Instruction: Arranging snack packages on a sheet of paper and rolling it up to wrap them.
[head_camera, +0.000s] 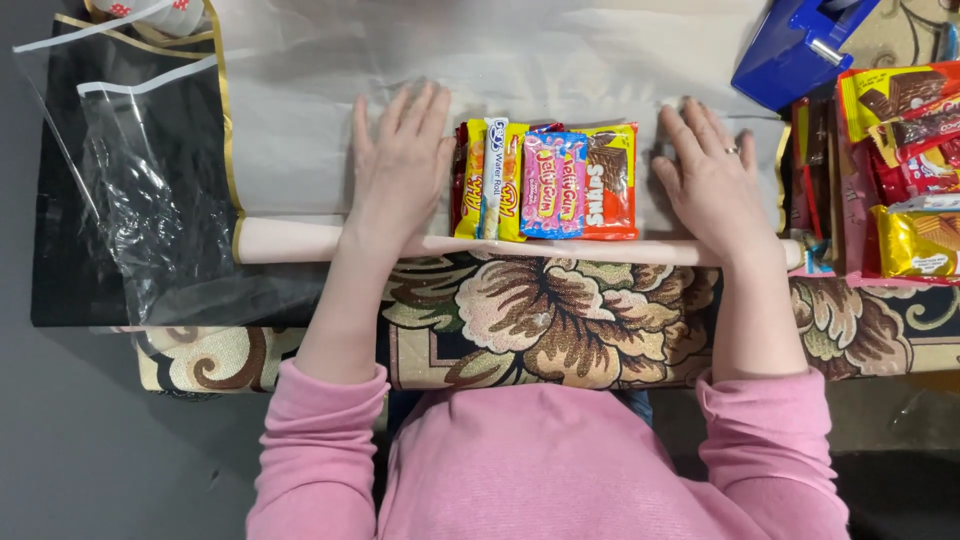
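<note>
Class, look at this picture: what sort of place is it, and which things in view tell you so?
Probably a home table used for gift wrapping: a flowered tablecloth, a sheet of wrapping paper with snack packets laid on it, and a blue tape dispenser nearby.

Blue tape dispenser (795, 45) and snack pile (905, 170) cut by edges

Colourful snack packets (545, 180) lie centred; red-yellow packets (905, 170) piled right.

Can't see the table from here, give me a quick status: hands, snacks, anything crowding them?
Left hand and right hand flat on the paper sheet, empty. Snack packs lined up between them. Paper roll under both wrists.
</note>
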